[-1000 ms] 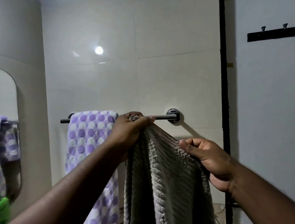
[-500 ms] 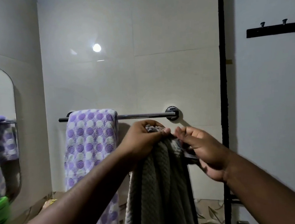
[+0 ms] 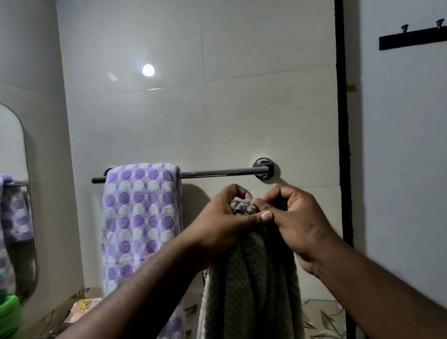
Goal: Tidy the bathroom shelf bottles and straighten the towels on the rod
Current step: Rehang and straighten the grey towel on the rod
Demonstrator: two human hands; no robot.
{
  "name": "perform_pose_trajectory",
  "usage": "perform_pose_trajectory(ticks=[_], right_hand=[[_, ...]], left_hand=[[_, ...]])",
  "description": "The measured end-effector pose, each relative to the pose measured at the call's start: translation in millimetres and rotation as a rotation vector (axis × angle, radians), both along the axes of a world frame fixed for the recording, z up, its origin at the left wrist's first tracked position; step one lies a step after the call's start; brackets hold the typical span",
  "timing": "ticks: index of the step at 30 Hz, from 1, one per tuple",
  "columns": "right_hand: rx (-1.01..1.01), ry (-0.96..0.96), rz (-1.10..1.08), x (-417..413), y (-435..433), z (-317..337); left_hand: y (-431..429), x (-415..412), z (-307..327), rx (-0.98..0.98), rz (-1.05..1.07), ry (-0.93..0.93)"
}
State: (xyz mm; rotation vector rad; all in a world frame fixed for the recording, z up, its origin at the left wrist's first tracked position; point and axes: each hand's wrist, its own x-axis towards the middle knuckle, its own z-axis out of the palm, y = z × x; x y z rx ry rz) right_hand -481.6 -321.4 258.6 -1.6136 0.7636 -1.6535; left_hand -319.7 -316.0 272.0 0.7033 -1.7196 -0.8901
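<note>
A chrome towel rod (image 3: 222, 172) runs across the tiled wall. A purple-and-white dotted towel (image 3: 140, 225) hangs over its left part. A grey ribbed towel (image 3: 244, 297) is off the rod, held bunched just below its bare right half. My left hand (image 3: 221, 223) grips the bunched top edge from the left. My right hand (image 3: 297, 222) pinches the same top edge from the right, the two thumbs nearly touching. The rest of the grey towel hangs straight down between my forearms.
A mirror (image 3: 2, 188) on the left wall reflects the dotted towel. A green bottle (image 3: 2, 321) stands at the lower left edge. A black door frame (image 3: 344, 131) rises at the right, and a black hook rail (image 3: 419, 38) is mounted on the right wall.
The grey towel has come off the rod and dropped below it. My right hand moved up from the towel's side to its top edge, meeting my left hand.
</note>
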Motion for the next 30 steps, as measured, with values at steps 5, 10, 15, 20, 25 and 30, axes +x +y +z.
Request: perform_pose_trajectory(ticks=[5, 10, 15, 20, 25, 30], right_hand=[[0.18, -0.008, 0.165, -10.3, -4.4, -0.5], [0.295, 0.076, 0.399, -22.8, -0.6, -39.2], [0.209, -0.124, 0.113, -25.9, -8.2, -38.6], [0.148, -0.067, 0.156, -3.9, -15.8, -17.5], [0.312, 0.01, 0.241, -26.8, -28.2, -29.3], [0.223, -0.055, -0.02, -29.6, -39.0, -41.2]], left_hand=[[-4.1, 7.6, -0.3, -0.115, 0.129, -0.128], [-12.6, 15.7, -0.6, -0.252, 0.455, -0.031], [-16.4, 17.4, -13.3, -0.196, 0.365, -0.374], [-26.7, -10.7, -34.5, -0.164, 0.243, -0.268], [-45.1, -4.3, -33.7, -0.096, 0.457, -0.054], [-60.0, 3.9, -39.8, -0.027, 0.406, -0.093]])
